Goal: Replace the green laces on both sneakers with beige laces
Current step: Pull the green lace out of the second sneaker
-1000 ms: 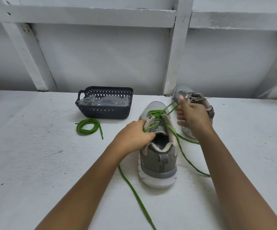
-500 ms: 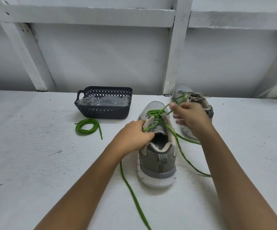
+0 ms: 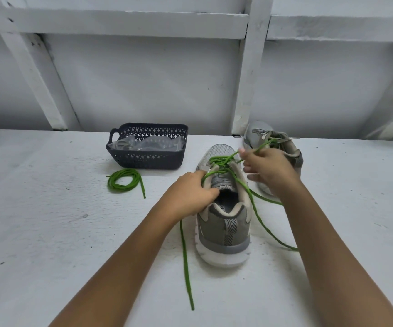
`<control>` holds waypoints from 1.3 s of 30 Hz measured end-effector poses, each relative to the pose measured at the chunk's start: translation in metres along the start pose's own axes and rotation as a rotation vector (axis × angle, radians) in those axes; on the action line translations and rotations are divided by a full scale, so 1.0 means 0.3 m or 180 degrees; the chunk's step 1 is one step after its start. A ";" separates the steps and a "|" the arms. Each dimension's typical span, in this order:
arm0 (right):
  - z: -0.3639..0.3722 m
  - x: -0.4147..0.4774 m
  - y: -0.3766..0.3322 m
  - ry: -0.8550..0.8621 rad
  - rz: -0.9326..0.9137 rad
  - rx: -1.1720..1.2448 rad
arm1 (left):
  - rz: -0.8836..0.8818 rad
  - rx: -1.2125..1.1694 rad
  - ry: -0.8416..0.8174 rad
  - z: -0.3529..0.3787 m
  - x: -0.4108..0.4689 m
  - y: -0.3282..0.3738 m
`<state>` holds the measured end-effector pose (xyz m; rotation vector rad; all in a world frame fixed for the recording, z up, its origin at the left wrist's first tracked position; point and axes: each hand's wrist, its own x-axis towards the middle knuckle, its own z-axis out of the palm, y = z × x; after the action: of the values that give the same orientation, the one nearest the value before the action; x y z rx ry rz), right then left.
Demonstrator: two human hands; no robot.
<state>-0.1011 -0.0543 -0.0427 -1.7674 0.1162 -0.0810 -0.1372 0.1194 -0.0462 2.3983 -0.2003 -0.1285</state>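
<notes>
Right hand [image 3: 268, 168] was pinched on the green lace [image 3: 186, 267] of the near sneaker [image 3: 223, 230], gripped at its collar by the left hand [image 3: 188, 194]; one removed lace [image 3: 120, 190] lay coiled aside, beige relacing judged outstanding.

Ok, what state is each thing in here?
Near sneaker: upright, green-laced, lace ends trailing on table.
Far sneaker: upright, seemingly beige-laced.
Threaded green lace: loosened, partly pulled out.
Coiled green lace: loose on table beside basket.
Basket: upright, holding clear plastic bags.
Left hand: grips near sneaker's collar.
Right hand: pinches threaded green lace.
</notes>
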 end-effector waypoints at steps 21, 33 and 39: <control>-0.026 0.013 -0.005 0.0575 -0.0349 -0.0371 | -0.0041 0.0016 -0.0032 -0.002 -0.004 0.001; 0.032 0.007 0.020 0.0251 -0.0239 -0.0991 | -0.0026 0.0053 0.0004 -0.002 -0.001 0.001; -0.048 0.019 -0.012 0.1077 -0.0386 -0.0329 | -0.0011 0.0060 -0.0006 0.001 -0.001 -0.002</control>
<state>-0.0969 -0.0683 -0.0363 -1.8503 0.2616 -0.4699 -0.1375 0.1197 -0.0468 2.4174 -0.1991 -0.1312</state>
